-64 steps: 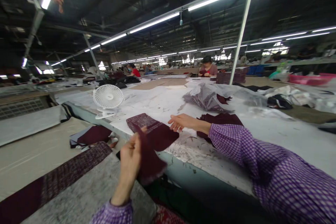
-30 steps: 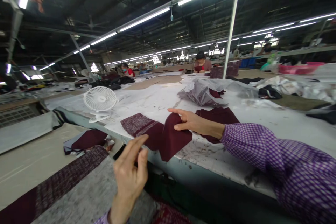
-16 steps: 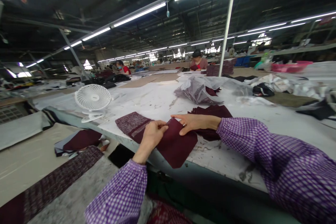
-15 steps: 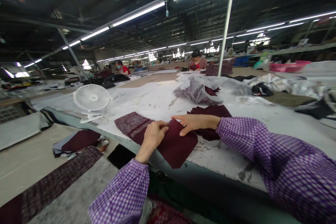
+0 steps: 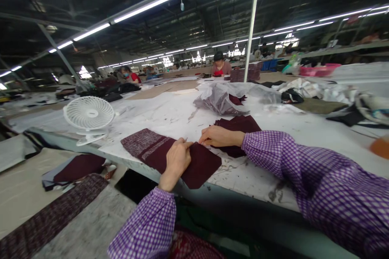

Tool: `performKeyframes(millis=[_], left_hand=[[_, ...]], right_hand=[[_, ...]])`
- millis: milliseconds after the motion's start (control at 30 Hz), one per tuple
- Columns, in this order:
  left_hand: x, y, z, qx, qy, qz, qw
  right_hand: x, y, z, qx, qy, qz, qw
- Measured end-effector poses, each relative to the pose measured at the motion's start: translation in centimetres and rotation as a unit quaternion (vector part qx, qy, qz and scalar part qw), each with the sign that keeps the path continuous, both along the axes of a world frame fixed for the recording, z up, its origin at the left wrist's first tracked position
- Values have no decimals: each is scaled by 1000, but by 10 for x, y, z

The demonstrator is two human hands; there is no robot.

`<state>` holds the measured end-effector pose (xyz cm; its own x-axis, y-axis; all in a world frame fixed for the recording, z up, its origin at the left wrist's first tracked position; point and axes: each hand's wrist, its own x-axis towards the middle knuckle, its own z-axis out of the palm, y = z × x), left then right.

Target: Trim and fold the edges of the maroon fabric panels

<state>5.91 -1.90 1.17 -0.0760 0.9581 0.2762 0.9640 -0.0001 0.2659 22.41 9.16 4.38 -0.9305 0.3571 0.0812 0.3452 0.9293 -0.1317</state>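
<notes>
A maroon fabric piece with a speckled, striped left part lies at the table's front edge, one corner hanging over it. My left hand rests on its middle, fingers closed at the upper edge of the cloth. Just to the right, my right hand has its fingertips pinched together at that same upper edge; whatever is between them is too small to make out. Behind and beneath the right wrist sits a stack of maroon pieces.
A white fan stands at the left table edge. Behind the stack lies a clear plastic bag with maroon cloth. More cloth is on a lower surface at left. Two people work farther back. A pink basin is back right.
My right hand has drawn its spread fingers together into a pinch at the cloth's upper edge. My left hand stays on the cloth. The whole view has shifted, with objects now farther left.
</notes>
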Motion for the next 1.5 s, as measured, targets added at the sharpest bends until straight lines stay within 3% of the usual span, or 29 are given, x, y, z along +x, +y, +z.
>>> performKeyframes(millis=[333,533,700,867,967,1333,1500], left_hand=[[5,-4,0,4,100,-40,994],[6,-4,0,-2,107,-38,993],[5,-5,-1,7,109,-40,993],[6,-6,0,-1,105,-38,994],[6,-5,1,0,105,-37,994],[-27,-24,-7,47,26,-49,997],[-31,-31,-12,63,14,-43,997]], right_hand=[[2,8,-1,-7,6,46,999],[0,5,-1,-3,59,10,998],[-2,-2,0,31,15,20,999],[-3,-6,2,76,5,-18,997],[-5,-9,1,86,4,9,996],[-8,0,-8,19,20,36,999],[-8,-8,-6,55,1,48,997]])
